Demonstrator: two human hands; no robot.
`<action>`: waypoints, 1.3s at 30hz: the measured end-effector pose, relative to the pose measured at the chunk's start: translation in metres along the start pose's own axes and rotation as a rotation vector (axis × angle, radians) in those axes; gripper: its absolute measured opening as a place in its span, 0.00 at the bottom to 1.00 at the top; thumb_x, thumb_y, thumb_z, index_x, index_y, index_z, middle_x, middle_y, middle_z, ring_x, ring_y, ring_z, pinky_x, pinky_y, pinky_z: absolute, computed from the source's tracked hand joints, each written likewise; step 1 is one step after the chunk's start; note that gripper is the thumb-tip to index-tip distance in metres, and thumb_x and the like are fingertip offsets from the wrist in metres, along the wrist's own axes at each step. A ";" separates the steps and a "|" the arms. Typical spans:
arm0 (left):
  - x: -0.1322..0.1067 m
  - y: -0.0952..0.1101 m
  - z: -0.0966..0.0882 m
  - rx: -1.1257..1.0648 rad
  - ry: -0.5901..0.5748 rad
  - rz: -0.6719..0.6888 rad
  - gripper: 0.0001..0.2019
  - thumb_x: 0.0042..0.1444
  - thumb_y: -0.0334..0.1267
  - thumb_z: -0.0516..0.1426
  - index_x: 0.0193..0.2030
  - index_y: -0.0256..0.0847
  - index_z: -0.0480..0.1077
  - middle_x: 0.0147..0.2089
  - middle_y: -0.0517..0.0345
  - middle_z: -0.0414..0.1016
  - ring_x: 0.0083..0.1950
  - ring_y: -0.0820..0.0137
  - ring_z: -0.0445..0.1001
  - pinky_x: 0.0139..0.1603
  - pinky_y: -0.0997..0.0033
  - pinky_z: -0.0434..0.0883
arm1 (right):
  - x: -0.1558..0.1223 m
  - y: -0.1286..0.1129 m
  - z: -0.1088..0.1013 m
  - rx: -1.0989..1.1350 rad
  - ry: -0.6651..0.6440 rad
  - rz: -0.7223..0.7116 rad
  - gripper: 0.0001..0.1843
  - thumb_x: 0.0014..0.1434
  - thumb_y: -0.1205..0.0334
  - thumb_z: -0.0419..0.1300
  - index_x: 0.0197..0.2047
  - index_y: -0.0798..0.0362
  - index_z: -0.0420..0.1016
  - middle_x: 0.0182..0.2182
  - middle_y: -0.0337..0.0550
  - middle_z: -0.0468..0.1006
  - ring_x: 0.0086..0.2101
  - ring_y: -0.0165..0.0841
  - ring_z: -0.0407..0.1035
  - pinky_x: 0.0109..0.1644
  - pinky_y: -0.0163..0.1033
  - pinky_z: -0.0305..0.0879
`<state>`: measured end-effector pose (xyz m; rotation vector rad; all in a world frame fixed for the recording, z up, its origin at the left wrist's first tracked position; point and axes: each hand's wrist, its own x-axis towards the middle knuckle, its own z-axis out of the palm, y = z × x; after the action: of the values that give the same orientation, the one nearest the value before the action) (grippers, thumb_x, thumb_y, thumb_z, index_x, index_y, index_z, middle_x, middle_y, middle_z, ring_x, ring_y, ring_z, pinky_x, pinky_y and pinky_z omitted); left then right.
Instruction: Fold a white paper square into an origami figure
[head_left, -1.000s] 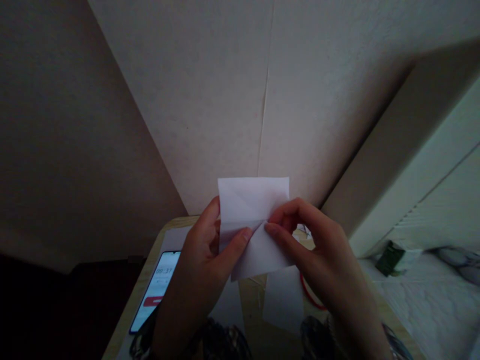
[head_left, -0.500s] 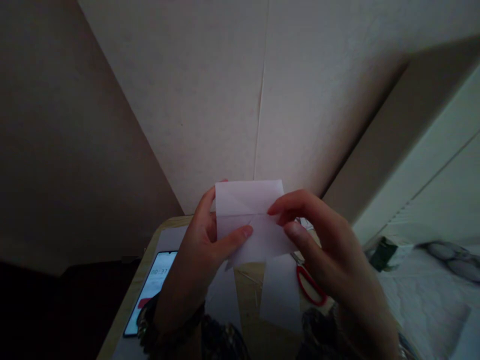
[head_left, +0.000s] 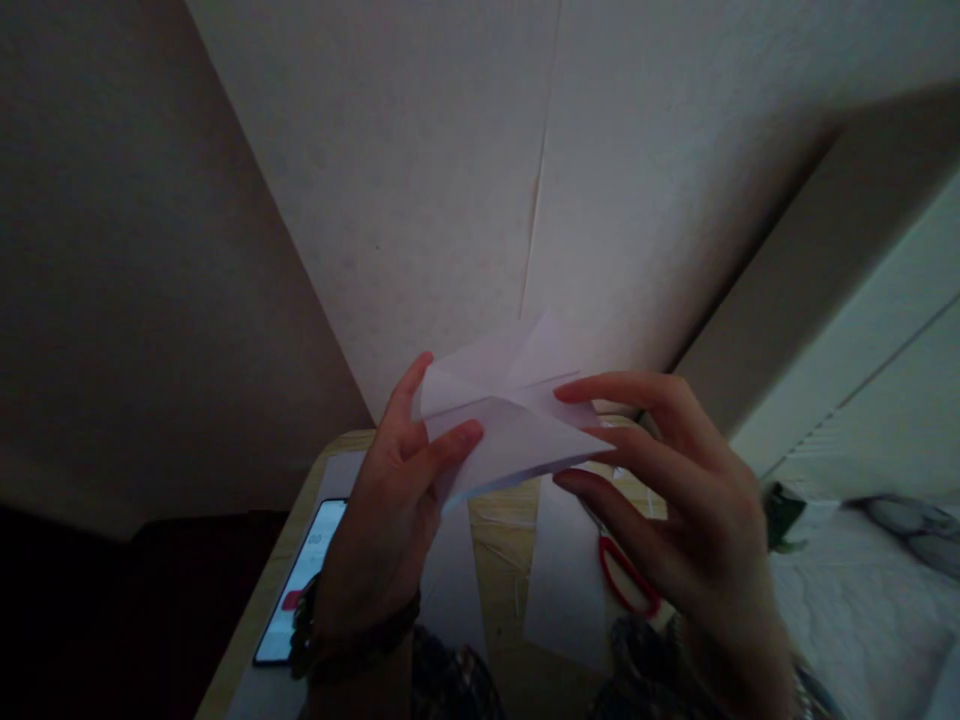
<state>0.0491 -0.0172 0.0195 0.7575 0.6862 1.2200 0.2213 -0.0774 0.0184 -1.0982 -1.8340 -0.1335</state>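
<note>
A white folded sheet of paper is held above the small table, its creased flaps partly lifted and one pointed corner reaching to the right. My left hand grips its left side, thumb pressed on the front face and fingers behind. At the right edge, my right hand has its index fingertip on the upper flap. Its middle finger meets the pointed corner, and its thumb is just under the lower edge.
Below lie more white sheets on the wooden table. Red-handled scissors rest at the right, a lit phone at the left. A pale wall rises behind. To the right is white quilted bedding.
The paper has tilted and its flaps have opened out, with points now showing at the top and right. My right fingers have spread around its right edge; my left hand keeps its grip.
</note>
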 end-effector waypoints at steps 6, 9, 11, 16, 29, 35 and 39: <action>-0.002 -0.001 0.002 0.011 -0.066 -0.013 0.24 0.54 0.30 0.67 0.58 0.41 0.73 0.49 0.50 0.86 0.51 0.53 0.84 0.42 0.66 0.82 | 0.000 0.004 0.002 0.003 -0.025 -0.033 0.06 0.67 0.63 0.65 0.47 0.46 0.78 0.55 0.47 0.76 0.54 0.44 0.71 0.57 0.50 0.71; -0.002 -0.003 0.002 0.014 -0.035 -0.023 0.21 0.54 0.31 0.67 0.56 0.44 0.76 0.46 0.53 0.87 0.49 0.53 0.85 0.41 0.65 0.82 | 0.000 0.005 0.002 -0.001 -0.043 -0.010 0.05 0.67 0.60 0.65 0.47 0.47 0.79 0.58 0.49 0.74 0.56 0.46 0.70 0.59 0.53 0.70; -0.001 -0.004 0.003 0.006 -0.018 -0.040 0.21 0.53 0.31 0.66 0.55 0.45 0.77 0.44 0.54 0.88 0.47 0.53 0.86 0.40 0.65 0.82 | 0.001 0.005 0.002 -0.003 -0.059 0.008 0.05 0.67 0.60 0.66 0.46 0.49 0.79 0.59 0.51 0.74 0.57 0.46 0.70 0.60 0.53 0.70; 0.002 -0.008 0.005 -0.034 -0.028 0.001 0.20 0.54 0.28 0.64 0.54 0.42 0.77 0.45 0.54 0.88 0.48 0.56 0.85 0.43 0.66 0.81 | 0.004 0.007 0.009 0.000 -0.026 0.033 0.07 0.66 0.60 0.67 0.47 0.50 0.77 0.59 0.52 0.74 0.58 0.45 0.69 0.62 0.53 0.68; 0.003 -0.022 0.017 -0.162 -0.029 0.147 0.22 0.48 0.23 0.69 0.50 0.44 0.81 0.45 0.58 0.88 0.51 0.58 0.84 0.51 0.63 0.80 | 0.003 0.009 0.015 -0.103 0.166 0.062 0.15 0.63 0.74 0.62 0.45 0.44 0.81 0.60 0.47 0.69 0.63 0.48 0.64 0.67 0.58 0.63; 0.004 -0.031 0.022 -0.287 0.034 0.213 0.16 0.50 0.25 0.70 0.45 0.44 0.83 0.45 0.60 0.88 0.49 0.65 0.84 0.49 0.72 0.80 | 0.001 0.005 0.026 -0.023 0.212 0.025 0.13 0.65 0.72 0.62 0.47 0.46 0.80 0.61 0.45 0.71 0.62 0.46 0.66 0.63 0.58 0.66; 0.003 -0.031 0.024 -0.352 0.112 0.131 0.12 0.51 0.24 0.69 0.41 0.38 0.82 0.41 0.57 0.88 0.42 0.70 0.84 0.40 0.78 0.80 | 0.000 0.002 0.031 -0.012 0.173 0.065 0.11 0.65 0.72 0.63 0.46 0.47 0.80 0.64 0.46 0.69 0.65 0.45 0.63 0.67 0.55 0.64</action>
<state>0.0866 -0.0227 0.0080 0.4477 0.4984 1.4641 0.2020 -0.0605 0.0017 -1.1180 -1.6432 -0.1950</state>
